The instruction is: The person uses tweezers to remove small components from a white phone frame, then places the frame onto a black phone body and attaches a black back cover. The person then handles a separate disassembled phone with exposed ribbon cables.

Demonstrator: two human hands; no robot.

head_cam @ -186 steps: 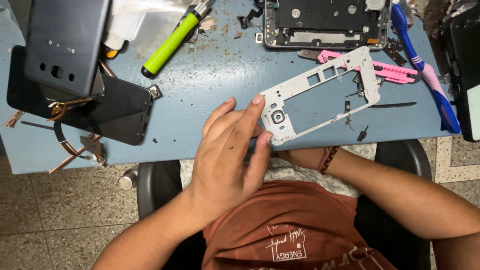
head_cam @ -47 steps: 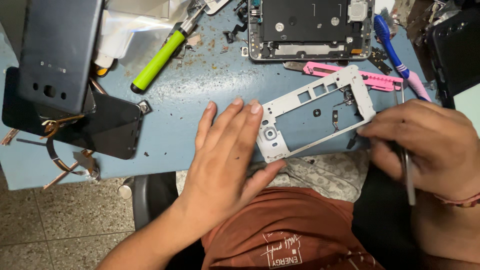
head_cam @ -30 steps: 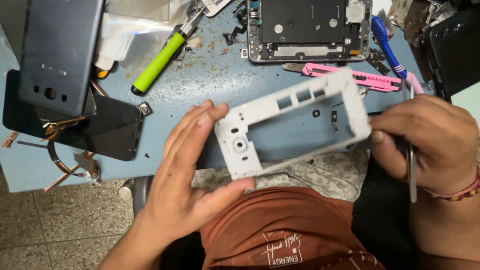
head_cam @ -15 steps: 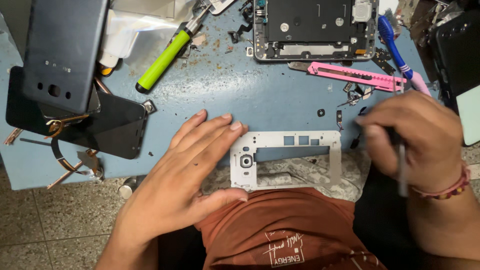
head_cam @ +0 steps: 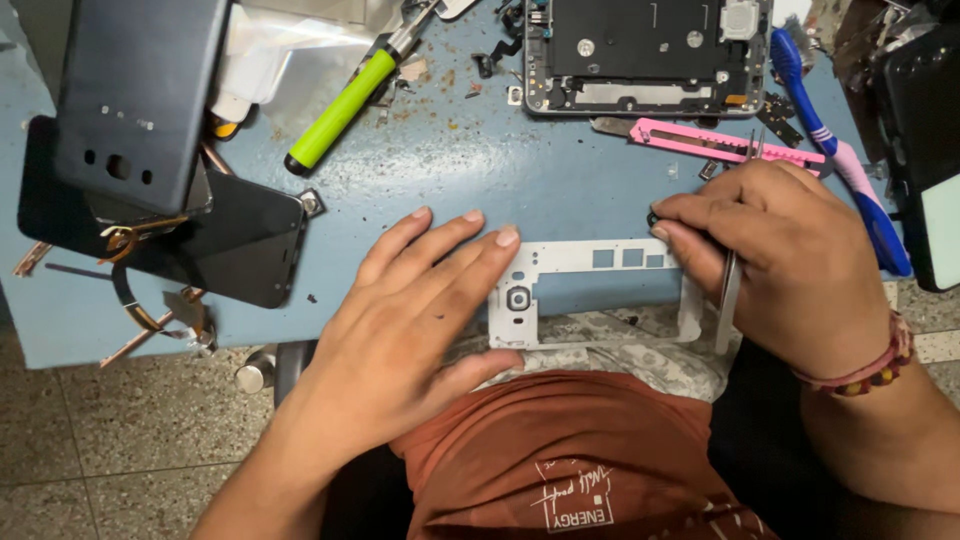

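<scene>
You have 1 dark phone screen (head_cam: 240, 245) lying flat at the table's left, under a dark back cover (head_cam: 135, 95).

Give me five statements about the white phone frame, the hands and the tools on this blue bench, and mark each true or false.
1. The white phone frame lies at the near edge of the blue table. True.
2. The left hand rests beside the frame's left end. True.
3. The right hand is empty. False: it holds thin metal tweezers.
4. The green-handled screwdriver lies under the right hand. False: it lies far off, on the table's upper left part.
5. The pink utility knife lies just below the opened phone body. True.
</scene>
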